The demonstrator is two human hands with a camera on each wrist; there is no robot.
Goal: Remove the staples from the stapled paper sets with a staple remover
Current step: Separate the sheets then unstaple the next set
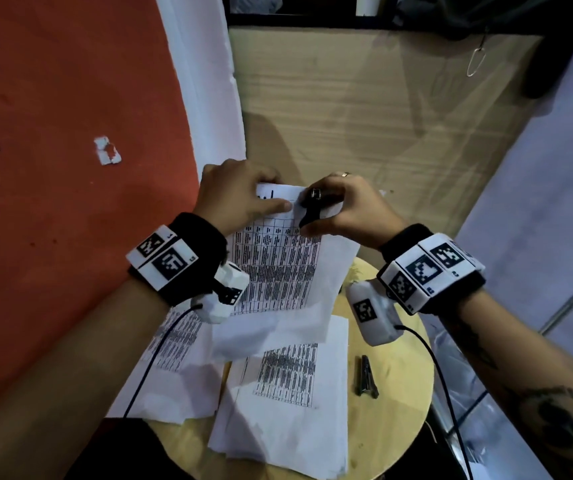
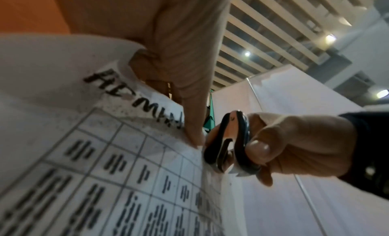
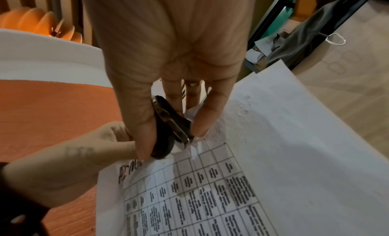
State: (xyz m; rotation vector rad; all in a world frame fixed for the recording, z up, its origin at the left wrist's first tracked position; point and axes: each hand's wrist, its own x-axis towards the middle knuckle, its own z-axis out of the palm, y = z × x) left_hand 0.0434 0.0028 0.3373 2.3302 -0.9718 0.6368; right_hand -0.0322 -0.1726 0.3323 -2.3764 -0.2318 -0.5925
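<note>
**Pulling a staple from a raised paper set**

Gripping a black staple remover (image 1: pixel 309 209), the right hand (image 1: pixel 351 209) sets its claws against the top edge of a printed paper set (image 1: pixel 278 268). The left hand (image 1: pixel 240 195) pinches that same edge, lifting the set above the round wooden bench (image 1: pixel 399 382), where more printed sheets (image 1: pixel 285 417) lie.

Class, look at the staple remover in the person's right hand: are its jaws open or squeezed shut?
Open. In the left wrist view the staple remover shows a clear gap between its two curved halves, held in the right hand at the paper set.
</note>
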